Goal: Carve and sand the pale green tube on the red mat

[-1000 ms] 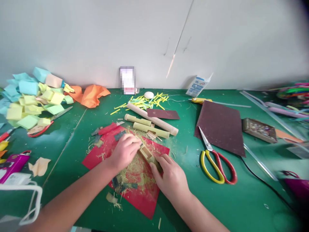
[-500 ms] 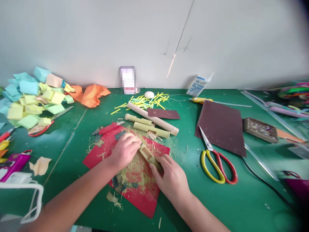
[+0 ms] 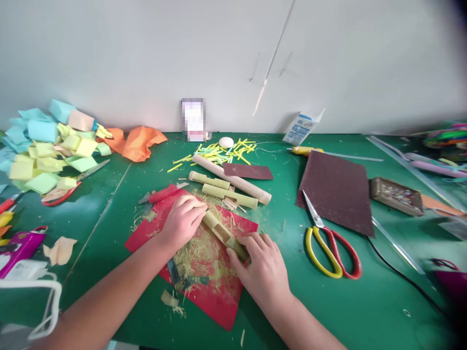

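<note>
A bamboo tube (image 3: 216,227) with a rectangular slot cut in its side lies slanted over a red sheet (image 3: 224,304). Its near end is gripped by my right hand (image 3: 263,265), thumb on one side and fingers on the other. My left hand (image 3: 184,218) is closed at the tube's far end, fingers bent down over it; whatever is under those fingertips is hidden. Fine shavings (image 3: 195,257) and dark scraps (image 3: 178,274) litter the sheet. Just beyond lie two more slotted bamboo pieces (image 3: 229,196) and a longer pale tube (image 3: 248,187).
Red-and-yellow scissors (image 3: 328,248) lie right of my right hand, by a dark brown sheet (image 3: 335,189). Behind are yellow strips (image 3: 211,154) and a white egg-shaped object (image 3: 226,142). Folded paper pieces (image 3: 47,150) heap up at left. A small box (image 3: 397,195) stands at right.
My left hand has slid up and left along the bamboo tube, baring more of its far part. My right hand keeps its grip in nearly the same place.
</note>
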Demonstrator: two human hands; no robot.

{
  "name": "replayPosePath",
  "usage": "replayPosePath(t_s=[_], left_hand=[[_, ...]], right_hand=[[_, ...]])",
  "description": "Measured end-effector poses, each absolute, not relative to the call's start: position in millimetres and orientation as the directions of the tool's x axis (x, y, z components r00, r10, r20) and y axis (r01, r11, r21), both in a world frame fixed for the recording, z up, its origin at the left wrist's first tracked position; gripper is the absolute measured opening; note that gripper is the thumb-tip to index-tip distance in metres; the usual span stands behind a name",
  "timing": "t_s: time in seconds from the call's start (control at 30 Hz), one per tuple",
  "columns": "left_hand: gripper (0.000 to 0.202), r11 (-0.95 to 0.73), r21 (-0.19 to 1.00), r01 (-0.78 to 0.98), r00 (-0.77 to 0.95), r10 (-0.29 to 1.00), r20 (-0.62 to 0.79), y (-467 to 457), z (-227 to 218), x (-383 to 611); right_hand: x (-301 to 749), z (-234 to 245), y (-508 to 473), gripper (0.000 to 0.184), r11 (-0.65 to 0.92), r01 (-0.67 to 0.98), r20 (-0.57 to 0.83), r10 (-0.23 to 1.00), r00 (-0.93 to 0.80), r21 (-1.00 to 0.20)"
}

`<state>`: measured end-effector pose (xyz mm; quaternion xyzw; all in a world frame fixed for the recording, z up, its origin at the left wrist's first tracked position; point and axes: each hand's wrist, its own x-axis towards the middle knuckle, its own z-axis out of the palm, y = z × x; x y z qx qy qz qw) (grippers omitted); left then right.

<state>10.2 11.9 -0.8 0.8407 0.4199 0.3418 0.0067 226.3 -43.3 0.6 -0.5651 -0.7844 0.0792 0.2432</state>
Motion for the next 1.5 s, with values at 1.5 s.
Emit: replayPosePath(t_s=[1.5], left_hand=[[0.019, -0.72, 0.303, 0.624, 0.542, 0.679, 0.496, 6.3, 0.6, 20.0]], right_hand=[[224.5, -6.1, -40.9, 0.011, 0.407, 0.749, 0.32, 0.908, -0.27, -0.523]])
